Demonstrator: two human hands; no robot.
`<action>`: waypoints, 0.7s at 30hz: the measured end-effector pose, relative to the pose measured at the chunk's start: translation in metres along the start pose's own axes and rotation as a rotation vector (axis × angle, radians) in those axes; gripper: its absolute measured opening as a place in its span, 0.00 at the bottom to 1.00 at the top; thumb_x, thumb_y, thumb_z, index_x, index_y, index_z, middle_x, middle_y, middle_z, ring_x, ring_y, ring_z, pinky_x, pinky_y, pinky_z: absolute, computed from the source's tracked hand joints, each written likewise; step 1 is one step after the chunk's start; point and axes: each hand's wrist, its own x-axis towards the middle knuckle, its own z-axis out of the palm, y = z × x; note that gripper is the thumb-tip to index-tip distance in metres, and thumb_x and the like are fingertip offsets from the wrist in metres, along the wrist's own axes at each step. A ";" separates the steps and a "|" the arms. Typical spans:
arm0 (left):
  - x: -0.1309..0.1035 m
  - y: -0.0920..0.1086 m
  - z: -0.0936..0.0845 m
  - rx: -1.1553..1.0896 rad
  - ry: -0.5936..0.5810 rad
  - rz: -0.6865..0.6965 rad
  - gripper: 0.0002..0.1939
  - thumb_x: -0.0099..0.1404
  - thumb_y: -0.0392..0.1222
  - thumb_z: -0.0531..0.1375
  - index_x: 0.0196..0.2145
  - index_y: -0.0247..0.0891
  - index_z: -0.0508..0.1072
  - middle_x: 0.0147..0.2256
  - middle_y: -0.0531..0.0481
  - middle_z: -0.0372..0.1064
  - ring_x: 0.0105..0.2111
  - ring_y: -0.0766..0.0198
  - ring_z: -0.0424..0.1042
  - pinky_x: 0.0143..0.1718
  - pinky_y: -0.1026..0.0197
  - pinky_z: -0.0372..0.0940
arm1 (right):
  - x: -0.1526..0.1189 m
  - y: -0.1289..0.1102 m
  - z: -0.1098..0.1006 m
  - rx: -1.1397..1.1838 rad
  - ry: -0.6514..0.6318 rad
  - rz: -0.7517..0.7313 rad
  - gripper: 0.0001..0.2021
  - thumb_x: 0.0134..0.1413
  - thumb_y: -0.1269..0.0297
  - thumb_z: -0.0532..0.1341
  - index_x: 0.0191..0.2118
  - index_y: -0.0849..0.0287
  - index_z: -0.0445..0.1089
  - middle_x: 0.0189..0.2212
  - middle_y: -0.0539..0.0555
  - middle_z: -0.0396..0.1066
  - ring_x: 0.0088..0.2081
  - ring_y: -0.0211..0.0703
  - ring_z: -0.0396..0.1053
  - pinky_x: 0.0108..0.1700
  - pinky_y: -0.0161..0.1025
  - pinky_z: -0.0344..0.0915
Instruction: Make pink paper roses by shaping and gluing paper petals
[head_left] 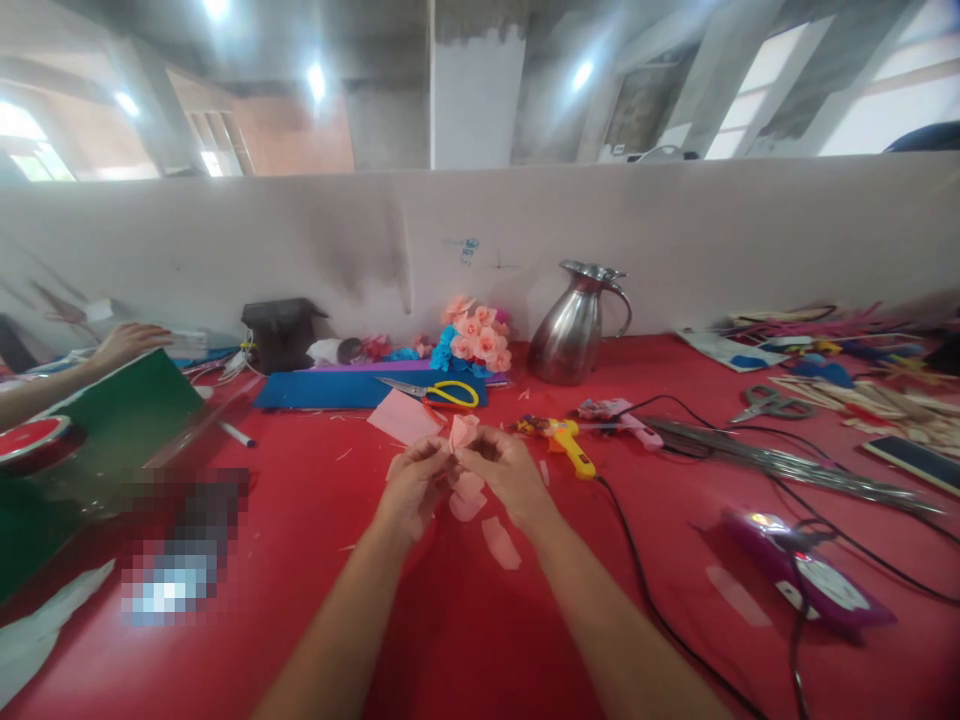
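Observation:
Between my two hands, a small pink paper flower (463, 432) is pinched at its base. My left hand (416, 480) closes on it from the left, and my right hand (506, 468) grips it from the right. Loose pink paper petals (501, 543) lie on the red table just below my fingers. Behind my left hand rests a sheet of pink paper (401, 417). Yellow-handled scissors (454, 393) lie a little farther back. To the right of my right hand is a yellow glue gun (571, 448) with a black cord.
A bunch of pink and blue paper flowers (480, 340) stands near the wall beside a steel jug (574, 325). Bundled wires (787, 462), grey-handled scissors (776, 403) and a purple power strip (814, 575) lie right. At left, another person's hand (131, 343) reaches past a green board (142, 410).

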 end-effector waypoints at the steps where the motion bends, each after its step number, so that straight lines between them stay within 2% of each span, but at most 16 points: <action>1: 0.000 0.000 -0.001 0.008 -0.009 -0.006 0.11 0.47 0.39 0.67 0.25 0.35 0.69 0.21 0.55 0.65 0.22 0.72 0.64 0.27 0.67 0.59 | 0.000 0.000 0.000 0.001 -0.005 0.006 0.07 0.38 0.64 0.64 0.25 0.59 0.66 0.21 0.47 0.66 0.25 0.36 0.64 0.31 0.35 0.61; 13: -0.001 0.002 0.000 0.017 -0.055 -0.034 0.09 0.48 0.39 0.67 0.26 0.32 0.72 0.23 0.53 0.65 0.22 0.74 0.62 0.28 0.67 0.60 | 0.001 0.001 -0.004 -0.012 -0.041 0.009 0.06 0.41 0.64 0.64 0.27 0.60 0.68 0.22 0.47 0.66 0.26 0.35 0.63 0.31 0.34 0.60; 21: 0.000 0.002 0.001 0.103 -0.059 0.047 0.09 0.49 0.41 0.65 0.26 0.33 0.74 0.21 0.53 0.63 0.22 0.74 0.59 0.26 0.69 0.55 | 0.002 0.002 -0.004 0.008 -0.025 0.006 0.08 0.40 0.63 0.65 0.27 0.59 0.67 0.23 0.46 0.64 0.26 0.34 0.61 0.31 0.34 0.58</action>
